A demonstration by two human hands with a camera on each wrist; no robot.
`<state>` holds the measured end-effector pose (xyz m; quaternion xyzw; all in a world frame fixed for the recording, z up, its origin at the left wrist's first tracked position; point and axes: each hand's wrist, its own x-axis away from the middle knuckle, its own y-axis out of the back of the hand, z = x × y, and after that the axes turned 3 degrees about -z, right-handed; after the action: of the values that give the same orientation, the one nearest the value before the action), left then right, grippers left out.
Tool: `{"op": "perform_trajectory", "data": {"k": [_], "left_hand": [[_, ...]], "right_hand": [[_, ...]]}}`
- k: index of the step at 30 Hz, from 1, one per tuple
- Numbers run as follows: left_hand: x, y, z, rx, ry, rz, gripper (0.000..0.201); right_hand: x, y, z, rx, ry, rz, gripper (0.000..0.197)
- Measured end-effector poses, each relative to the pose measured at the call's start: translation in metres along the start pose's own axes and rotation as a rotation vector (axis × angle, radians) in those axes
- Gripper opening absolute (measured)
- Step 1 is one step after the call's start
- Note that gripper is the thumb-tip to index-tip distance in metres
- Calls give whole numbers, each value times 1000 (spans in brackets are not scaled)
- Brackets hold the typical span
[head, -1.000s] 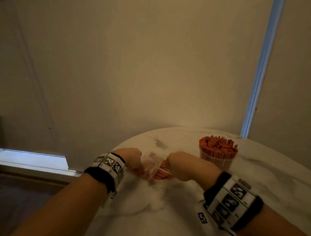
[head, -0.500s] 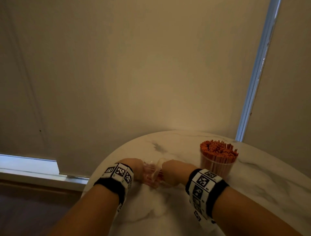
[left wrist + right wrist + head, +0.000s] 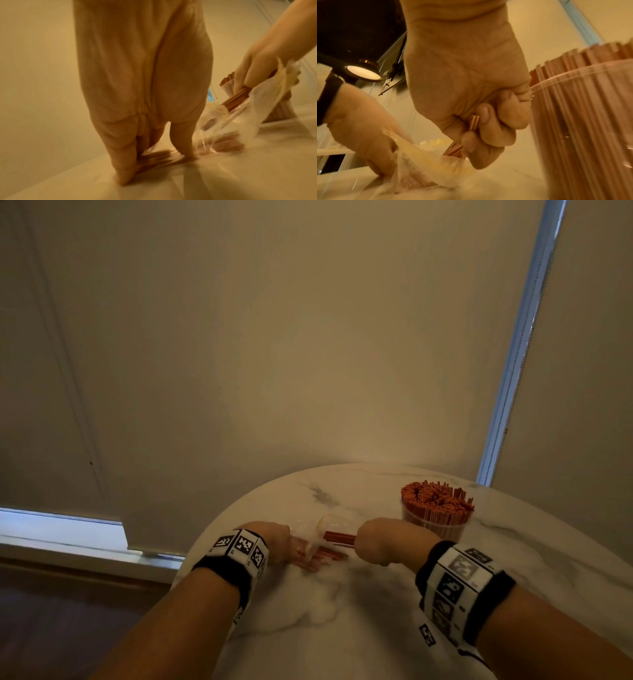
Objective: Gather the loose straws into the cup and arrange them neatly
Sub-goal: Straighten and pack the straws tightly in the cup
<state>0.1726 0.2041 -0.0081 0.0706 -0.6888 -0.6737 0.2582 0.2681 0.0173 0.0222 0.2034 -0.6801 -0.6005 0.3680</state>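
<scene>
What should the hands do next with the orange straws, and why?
Probably the right hand should pull its bunch of straws fully out of the clear bag toward the cup. It grips them half out, while the left hand presses the bag on the table.

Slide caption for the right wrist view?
Right hand grips straws sticking out of the bag, beside the packed cup.

Cup [image 3: 433, 527] of straws [image 3: 436, 499] back right on the table [image 3: 342, 611]; bag [image 3: 315, 534] left of it, between left hand [image 3: 270, 537] and right hand [image 3: 383, 542], loose straws [image 3: 337, 539] probably half inside.
</scene>
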Motion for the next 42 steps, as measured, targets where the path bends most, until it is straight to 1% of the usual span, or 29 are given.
{"op": "perform_trajectory", "data": {"k": [2, 3, 6, 8, 9, 10, 11, 12, 13, 14, 15, 16, 17, 18, 19, 20, 22, 23, 25, 27, 30, 32, 35, 37, 39, 40, 41, 42], "left_hand": [[1, -3, -1, 3, 17, 8, 64], [2, -4, -2, 1, 18, 8, 64], [7, 1, -3, -5, -39, 17, 63], [11, 7, -1, 61, -57, 33, 67], [14, 11, -1, 86, -41, 15, 69], [16, 17, -2, 115, -21, -35, 67], [17, 24, -6, 179, -12, -128, 62], [19, 32, -13, 290, -9, -249, 59], [21, 42, -21, 437, -18, -374, 62], [24, 52, -33, 630, -24, -457, 67], [27, 62, -45, 875, -23, -469, 70], [29, 71, -59, 1121, -21, -405, 70], [32, 78, -72, 1312, -17, -319, 70], [33, 82, -83, 1438, -18, -256, 65], [32, 84, -92, 1510, -29, -236, 57], [31, 85, -99, 1549, -46, -261, 48], [25, 82, -109, 1588, -82, -366, 34], [22, 81, -112, 1609, -104, -413, 30], [15, 78, -118, 1641, -158, -450, 29], [11, 73, -124, 1585, -215, -476, 34], [8, 70, -131, 1373, -289, -580, 50], [6, 68, -134, 1285, -368, -661, 56], [4, 68, -135, 1248, -475, -707, 57], [0, 70, -133, 1249, -512, -733, 58], [-7, 73, -129, 1308, -475, -804, 57], [-10, 74, -127, 1370, -427, -837, 57], [-14, 75, -126, 1462, -365, -852, 56], [-16, 75, -125, 1579, -302, -840, 54]], "right_hand": [[13, 1, -7, -17, -21, -7, 30], [23, 4, -9, -19, -26, 23, 30], [46, 6, -20, 74, 50, 74, 30], [58, 6, -31, 53, 58, 33, 30], [65, 7, -35, 26, 73, -8, 29], [70, 9, -39, -31, 73, -56, 29], [75, 12, -42, -69, 81, -108, 29], [78, 13, -46, -139, 61, -156, 30], [81, 15, -46, -161, 57, -183, 31], [82, 18, -46, -193, 47, -208, 33], [82, 20, -44, -194, 59, -233, 36], [82, 22, -42, -201, 65, -263, 36], [78, 23, -42, -227, 57, -303, 35], [78, 25, -39, -254, 45, -331, 33], [73, 26, -40, -270, 39, -366, 31], [69, 27, -41, -281, 38, -392, 30], [63, 30, -44, -315, 33, -406, 27], [61, 32, -47, -330, 36, -418, 25], [57, 36, -54, -320, 47, -458, 23], [54, 40, -61, -292, 48, -478, 23], [50, 50, -72, -261, -4, -498, 37], [48, 54, -81, -297, -31, -519, 44], [51, 58, -92, -352, -24, -568, 41], [55, 62, -97, -392, 6, -601, 38], [58, 66, -101, -471, 65, -658, 38], [59, 68, -104, -536, 93, -698, 43], [60, 70, -109, -616, 115, -738, 53], [62, 71, -113, -700, 125, -767, 63]]}}
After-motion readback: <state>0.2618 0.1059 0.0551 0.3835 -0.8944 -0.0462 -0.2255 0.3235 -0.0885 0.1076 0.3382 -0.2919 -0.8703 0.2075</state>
